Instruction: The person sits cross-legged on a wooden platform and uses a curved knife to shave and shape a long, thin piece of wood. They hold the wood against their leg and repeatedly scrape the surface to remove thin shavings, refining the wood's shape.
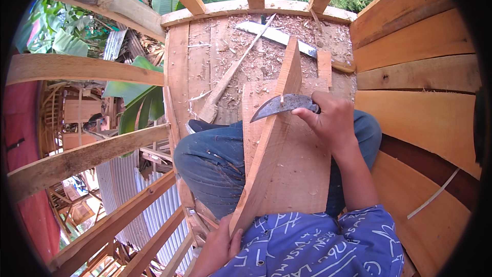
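Observation:
My right hand point(333, 118) is closed round the handle of a knife with a wide, curved, dark-spotted blade point(277, 106). The blade lies across the upper edge of a long wooden plank point(271, 143), which stands on its edge and slants away from me. Down at the plank's near end, my left hand point(221, 243) grips it with the thumb on one side; part of that hand is hidden. A flat, wide board point(300, 174) rests across my lap beneath the plank.
Wood shavings point(225, 41) litter the floor. A long saw or machete-like blade point(277, 36) with a wooden handle and a pointed stick point(225, 82) lie ahead. A small wooden block point(324, 66) is beside the plank. Slatted rails point(87, 161) border the left, a plank wall point(415, 77) the right.

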Demonstrator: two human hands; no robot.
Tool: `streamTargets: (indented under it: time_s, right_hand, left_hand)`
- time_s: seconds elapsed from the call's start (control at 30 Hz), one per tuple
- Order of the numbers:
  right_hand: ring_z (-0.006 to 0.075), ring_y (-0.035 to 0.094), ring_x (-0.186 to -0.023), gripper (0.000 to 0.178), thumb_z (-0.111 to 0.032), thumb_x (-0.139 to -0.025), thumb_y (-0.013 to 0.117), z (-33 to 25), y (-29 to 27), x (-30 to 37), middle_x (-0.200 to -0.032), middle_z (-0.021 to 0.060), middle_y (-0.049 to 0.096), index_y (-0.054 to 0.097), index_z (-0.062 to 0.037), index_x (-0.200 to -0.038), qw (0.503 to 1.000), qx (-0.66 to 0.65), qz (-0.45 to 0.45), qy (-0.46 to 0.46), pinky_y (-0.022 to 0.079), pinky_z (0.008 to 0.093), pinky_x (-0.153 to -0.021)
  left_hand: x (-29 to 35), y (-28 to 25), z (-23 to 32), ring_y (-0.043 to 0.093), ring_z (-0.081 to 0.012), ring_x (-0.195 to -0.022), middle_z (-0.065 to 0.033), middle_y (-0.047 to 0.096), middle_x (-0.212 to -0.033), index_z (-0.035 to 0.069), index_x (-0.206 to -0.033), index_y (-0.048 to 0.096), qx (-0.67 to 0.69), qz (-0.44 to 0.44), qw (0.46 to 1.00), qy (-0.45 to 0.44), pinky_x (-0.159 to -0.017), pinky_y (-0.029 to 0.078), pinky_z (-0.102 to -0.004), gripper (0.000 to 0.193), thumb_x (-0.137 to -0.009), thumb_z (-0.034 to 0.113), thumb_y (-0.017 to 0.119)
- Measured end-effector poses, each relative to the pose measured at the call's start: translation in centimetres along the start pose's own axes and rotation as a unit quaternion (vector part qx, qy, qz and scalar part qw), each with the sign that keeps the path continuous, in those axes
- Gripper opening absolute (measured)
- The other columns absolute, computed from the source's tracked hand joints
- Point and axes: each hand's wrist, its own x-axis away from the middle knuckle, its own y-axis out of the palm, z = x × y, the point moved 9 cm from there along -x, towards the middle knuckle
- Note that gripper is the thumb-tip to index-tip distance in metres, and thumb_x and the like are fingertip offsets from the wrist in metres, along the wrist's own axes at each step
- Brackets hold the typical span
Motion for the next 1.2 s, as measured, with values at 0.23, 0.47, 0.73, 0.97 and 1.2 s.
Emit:
streamTargets:
  time_s: [0.23,0.47,0.73,0.97,1.2]
  right_hand:
    - [0.0328,0.056,-0.051,0.068,-0.065,-0.083,0.053,3.4,0.4,-2.1,-0.055,0.0160,0.053,0.054,-0.0007,-0.061,0.996,0.001,0.066,0.063,0.042,0.0417,-0.048]
    - [0.0326,0.048,-0.051,0.070,-0.059,-0.090,0.047,12.5,-4.1,-3.7,-0.054,0.0227,0.047,0.060,0.0083,-0.074,0.965,-0.036,0.111,0.237,0.041,0.0395,-0.054]
    - [0.0348,0.055,-0.052,0.058,-0.055,-0.082,0.061,2.3,-1.2,2.3,-0.055,0.0184,0.052,0.057,0.0006,-0.065,0.991,-0.087,-0.006,0.103,0.041,0.0406,-0.049]
    - [0.0330,0.057,-0.051,0.063,-0.063,-0.078,0.059,2.7,-0.7,0.3,-0.054,0.0150,0.054,0.056,-0.0031,-0.060,0.997,-0.027,-0.013,0.068,0.043,0.0402,-0.048]
    - [0.0325,0.056,-0.051,0.067,-0.067,-0.077,0.056,3.1,-1.1,-1.3,-0.053,0.0146,0.052,0.053,-0.0035,-0.058,0.999,0.013,0.019,0.037,0.042,0.0401,-0.046]
  left_hand:
    - [0.1,-0.4,1.1,0.065,-0.0391,-0.082,-0.0253,0.063,-0.087,0.000,-0.122,0.043,-0.032,0.013,0.999,0.018,-0.070,0.050,-0.0413,0.039,-0.089,0.015,0.057]
    - [0.0,0.1,1.0,0.065,-0.0369,-0.082,-0.0216,0.064,-0.088,0.003,-0.119,0.047,-0.089,0.018,0.990,0.112,-0.070,0.050,-0.0392,0.035,-0.089,0.016,0.059]
    - [-0.2,0.0,0.7,0.068,-0.0352,-0.080,-0.0220,0.066,-0.083,0.002,-0.118,0.046,-0.015,0.003,1.000,-0.014,-0.068,0.052,-0.0391,0.036,-0.088,0.014,0.060]
    - [0.3,0.3,1.1,0.068,-0.0362,-0.077,-0.0226,0.066,-0.080,0.001,-0.120,0.044,-0.019,0.009,1.000,-0.009,-0.066,0.052,-0.0381,0.037,-0.088,0.012,0.059]
    - [0.3,0.3,0.9,0.068,-0.0360,-0.077,-0.0249,0.066,-0.083,-0.001,-0.122,0.043,-0.027,0.008,0.999,-0.016,-0.067,0.052,-0.0379,0.040,-0.089,0.013,0.058]
